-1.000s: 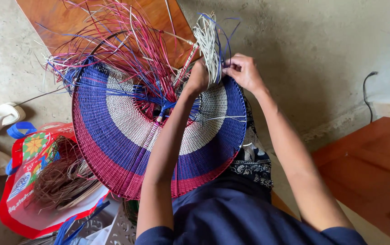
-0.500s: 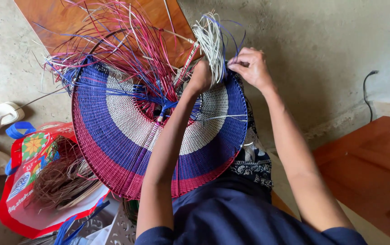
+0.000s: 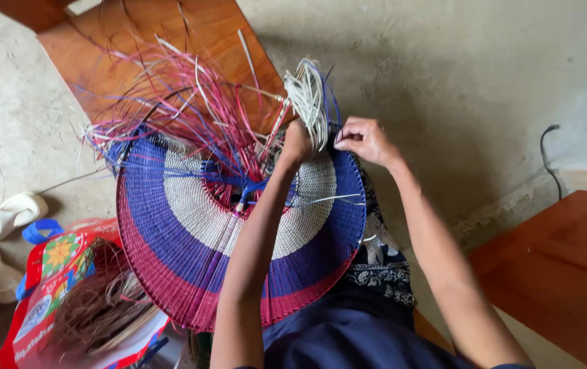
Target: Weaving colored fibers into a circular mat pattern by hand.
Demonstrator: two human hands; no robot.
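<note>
Over the striped round woven basket piece (image 3: 191, 232) lying across the lap, the left hand (image 3: 297, 142) clenched the whitish bundle of strands (image 3: 309, 102) at its far rim, while, just right, the right hand (image 3: 365, 139) pinched thin strands there.

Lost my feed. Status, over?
Left hand grips white strand bundle. Right hand pinches blue strand at woven disc rim. Nothing in the way.
</note>
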